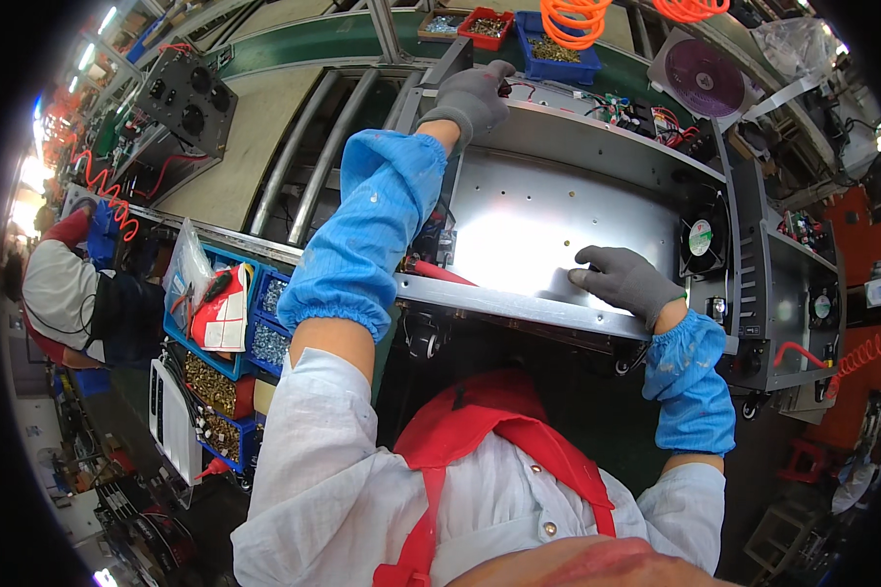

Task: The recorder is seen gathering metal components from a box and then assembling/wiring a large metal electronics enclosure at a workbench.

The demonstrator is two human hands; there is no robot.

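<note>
Head view: a large grey sheet-metal chassis (pixel 558 230) lies open on the workbench directly in front of the person, its bright inner panel facing up. The left hand (pixel 472 98), in a grey glove with a blue sleeve guard on the forearm, reaches to the far left corner of the chassis; its fingers (pixel 494 73) curl over the rear wall there, beside a small red-and-black wired part, though whether they grip that part cannot be told. The right hand (pixel 625 281), likewise gloved, rests on the near edge of the chassis, fingers (pixel 589 266) loosely extended and laid flat on the panel, holding nothing. A black cooling fan (pixel 702 241) is mounted on the chassis's right wall, just beyond the right hand. Blue parts bins (pixel 558 54) stand behind the chassis; further bins of screws (pixel 264 328) sit to the person's left. Another person (pixel 64 293) works at far left.
</note>
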